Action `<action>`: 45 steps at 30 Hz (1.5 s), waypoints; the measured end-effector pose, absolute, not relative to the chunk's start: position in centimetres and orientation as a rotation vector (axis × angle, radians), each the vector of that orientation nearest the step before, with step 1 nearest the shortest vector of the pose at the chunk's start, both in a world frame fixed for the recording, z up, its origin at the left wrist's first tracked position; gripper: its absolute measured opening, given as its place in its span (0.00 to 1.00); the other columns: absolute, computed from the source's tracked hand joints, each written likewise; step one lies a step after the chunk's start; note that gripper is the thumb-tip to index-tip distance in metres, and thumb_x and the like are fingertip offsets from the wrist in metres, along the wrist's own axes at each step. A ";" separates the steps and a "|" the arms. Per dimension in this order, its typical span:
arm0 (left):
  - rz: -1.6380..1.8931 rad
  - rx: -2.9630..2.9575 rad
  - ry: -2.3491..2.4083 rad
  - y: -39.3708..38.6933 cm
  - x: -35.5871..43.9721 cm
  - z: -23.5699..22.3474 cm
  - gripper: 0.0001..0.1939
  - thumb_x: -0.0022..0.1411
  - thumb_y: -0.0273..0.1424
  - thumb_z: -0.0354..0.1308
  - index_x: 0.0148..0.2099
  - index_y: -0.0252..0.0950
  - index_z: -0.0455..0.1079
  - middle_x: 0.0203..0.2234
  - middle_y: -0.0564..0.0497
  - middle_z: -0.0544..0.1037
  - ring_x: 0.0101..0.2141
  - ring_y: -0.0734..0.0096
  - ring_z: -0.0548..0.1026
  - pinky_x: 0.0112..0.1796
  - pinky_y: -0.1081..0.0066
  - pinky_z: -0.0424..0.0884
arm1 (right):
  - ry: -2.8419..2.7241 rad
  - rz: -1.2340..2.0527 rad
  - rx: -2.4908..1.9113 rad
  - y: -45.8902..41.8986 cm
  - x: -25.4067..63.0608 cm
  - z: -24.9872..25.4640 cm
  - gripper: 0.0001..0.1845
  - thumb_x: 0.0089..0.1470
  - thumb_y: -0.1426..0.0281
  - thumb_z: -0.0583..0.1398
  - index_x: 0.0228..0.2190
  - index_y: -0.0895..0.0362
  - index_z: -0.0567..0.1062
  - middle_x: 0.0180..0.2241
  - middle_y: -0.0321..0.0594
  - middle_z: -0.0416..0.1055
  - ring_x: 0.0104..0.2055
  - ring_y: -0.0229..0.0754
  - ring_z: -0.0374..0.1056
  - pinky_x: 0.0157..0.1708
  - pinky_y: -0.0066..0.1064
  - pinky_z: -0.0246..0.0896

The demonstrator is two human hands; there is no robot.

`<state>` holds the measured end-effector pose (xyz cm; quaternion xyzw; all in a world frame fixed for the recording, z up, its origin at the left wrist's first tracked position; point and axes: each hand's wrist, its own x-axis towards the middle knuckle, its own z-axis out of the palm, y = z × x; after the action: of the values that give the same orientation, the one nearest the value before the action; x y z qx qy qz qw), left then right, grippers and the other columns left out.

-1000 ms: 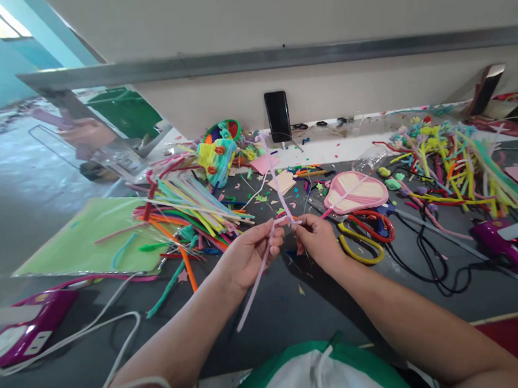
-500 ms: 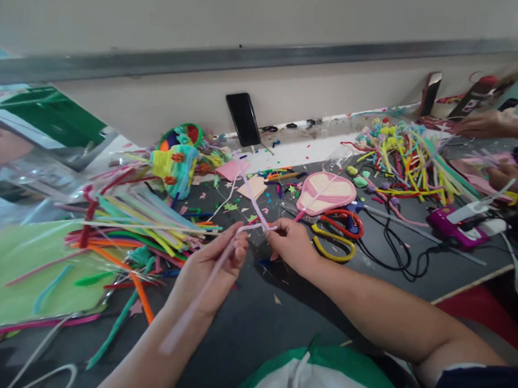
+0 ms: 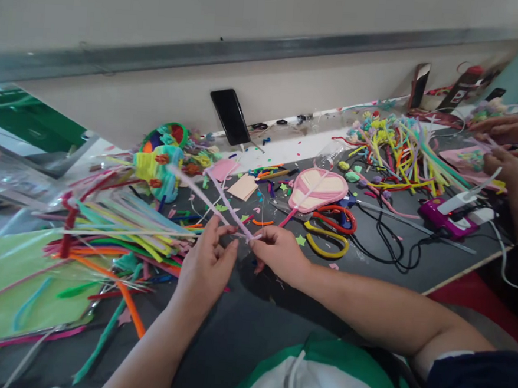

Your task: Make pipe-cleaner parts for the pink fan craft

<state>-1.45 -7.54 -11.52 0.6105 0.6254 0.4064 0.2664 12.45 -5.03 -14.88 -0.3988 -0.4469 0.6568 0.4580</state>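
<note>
The person's right hand (image 3: pixel 279 251) pinches lilac fuzzy strands (image 3: pixel 229 205) between thumb and forefinger, over the dark table (image 3: pixel 226 345), where two lengths meet. Just beside it, the left hand (image 3: pixel 205 261) bends its fingers at the strands, thumb held apart, though from here I can't tell whether it grips them. Yellow-handled scissors (image 3: pixel 325 230) lie near the right hand.

Looks like a shared craft workshop, to judge from bundled fuzzy stems (image 3: pixel 150 225), star-shaped scraps (image 3: pixel 300 240) and scissors (image 3: pixel 329 255) strewn over one dark table (image 3: pixel 240 328), a magenta power strip (image 3: pixel 435 215) with plugs in it near the edge, and another person's hands (image 3: pixel 511 170) at work farther along to the right.
</note>
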 end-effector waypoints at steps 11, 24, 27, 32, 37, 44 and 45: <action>1.041 2.181 1.680 -7.6 -2.8 -11.2 0.36 0.54 0.30 0.58 0.64 0.42 0.49 0.43 0.47 0.74 0.24 0.74 0.69 0.28 0.73 0.65 | -0.954 1.838 -0.840 -4.8 12.8 -15.2 0.08 0.42 0.68 0.62 0.22 0.57 0.68 0.11 0.25 0.59 0.12 0.30 0.55 0.16 0.26 0.65; 1.323 1.351 1.399 -7.4 -1.7 -12.6 0.13 0.55 0.32 0.58 0.44 0.39 0.72 0.31 0.52 0.75 0.28 0.74 0.71 0.33 0.71 0.68 | -0.840 1.868 -0.618 -4.4 13.6 -14.6 0.12 0.43 0.64 0.64 0.24 0.58 0.68 0.14 0.26 0.59 0.14 0.28 0.53 0.14 0.22 0.59; 1.458 1.168 1.179 -7.2 -1.2 -12.9 0.11 0.55 0.31 0.60 0.43 0.39 0.73 0.31 0.53 0.73 0.26 0.78 0.70 0.31 0.74 0.67 | -0.850 1.920 -0.592 -4.7 13.4 -14.6 0.11 0.43 0.66 0.65 0.25 0.59 0.69 0.14 0.26 0.59 0.14 0.28 0.53 0.13 0.22 0.60; 1.342 1.120 1.096 -7.4 -1.5 -12.8 0.15 0.55 0.34 0.59 0.46 0.40 0.72 0.26 0.54 0.71 0.23 0.79 0.67 0.25 0.76 0.64 | -0.869 2.002 -0.526 -4.8 13.4 -14.7 0.10 0.44 0.67 0.65 0.26 0.59 0.70 0.17 0.27 0.61 0.14 0.28 0.53 0.13 0.22 0.60; 1.318 1.516 1.313 -7.9 -1.7 -12.9 0.11 0.57 0.33 0.58 0.43 0.38 0.73 0.28 0.52 0.72 0.26 0.76 0.69 0.31 0.73 0.67 | -0.873 2.015 -0.498 -5.0 13.5 -14.5 0.10 0.44 0.67 0.65 0.27 0.59 0.71 0.18 0.28 0.62 0.14 0.27 0.54 0.13 0.22 0.60; 1.242 2.030 1.525 -7.9 -1.8 -13.5 0.06 0.60 0.31 0.55 0.38 0.37 0.72 0.30 0.50 0.74 0.33 0.71 0.71 0.37 0.72 0.67 | -0.865 1.998 -0.516 -5.0 13.6 -14.5 0.11 0.43 0.67 0.67 0.26 0.58 0.70 0.17 0.27 0.60 0.15 0.29 0.55 0.15 0.23 0.60; 1.221 2.094 1.530 -8.0 -1.8 -13.4 0.06 0.61 0.30 0.54 0.38 0.36 0.71 0.30 0.50 0.73 0.33 0.71 0.71 0.36 0.72 0.66 | -0.868 1.988 -0.523 -4.9 13.6 -14.6 0.11 0.43 0.67 0.67 0.26 0.58 0.70 0.17 0.28 0.60 0.15 0.29 0.56 0.15 0.23 0.60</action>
<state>-1.76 -7.96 -13.39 0.7237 0.5287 0.4219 0.1369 13.56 -4.95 -14.63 -0.2107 -0.3493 0.8002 0.4397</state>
